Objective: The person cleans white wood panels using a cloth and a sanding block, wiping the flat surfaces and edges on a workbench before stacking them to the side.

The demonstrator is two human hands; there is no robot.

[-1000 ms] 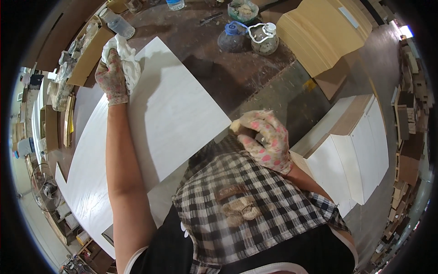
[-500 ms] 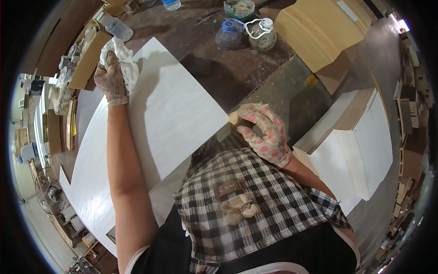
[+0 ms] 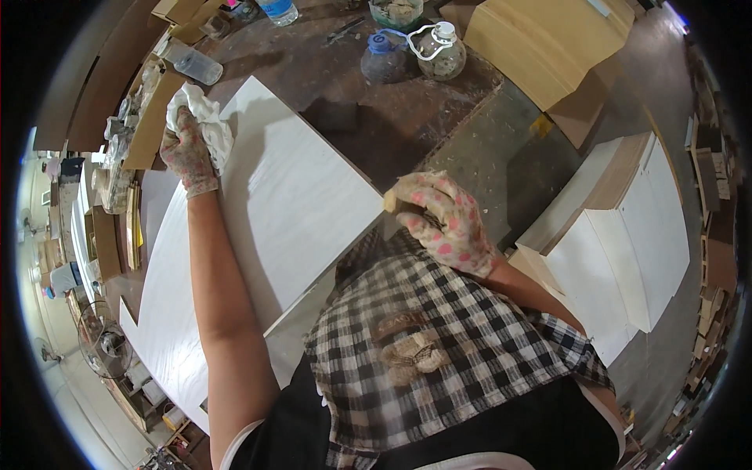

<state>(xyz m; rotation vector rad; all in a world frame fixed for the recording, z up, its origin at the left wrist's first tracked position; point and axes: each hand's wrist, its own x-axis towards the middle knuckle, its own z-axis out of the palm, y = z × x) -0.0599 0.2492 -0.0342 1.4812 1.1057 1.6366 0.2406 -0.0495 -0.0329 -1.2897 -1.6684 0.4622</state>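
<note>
A white cloth (image 3: 205, 125) is bunched under my left hand (image 3: 188, 153), which is gloved in a floral pattern and closed on it. Both are at the far left edge of a white panel (image 3: 290, 188) lying in front of me. My right hand (image 3: 448, 219), in a matching glove, is curled with its fingertips pinching the panel's right corner. A yellowish tip shows there; whether it is glove or a small held piece is unclear. Beneath this panel, a larger white board (image 3: 164, 313) extends to the left.
Two round jugs (image 3: 442, 53), a bowl (image 3: 395, 12) and a clear bottle (image 3: 192, 63) stand on the brown table (image 3: 368, 117). Cardboard (image 3: 548, 47) lies at the far right, nearer white box-like panels (image 3: 619, 251). A fan (image 3: 106, 341) stands at left.
The view has shifted slightly. My left hand and the cloth stay at the panel's far left edge. My right hand stays at the corner, and a gap shows more along the panel's near edge.
</note>
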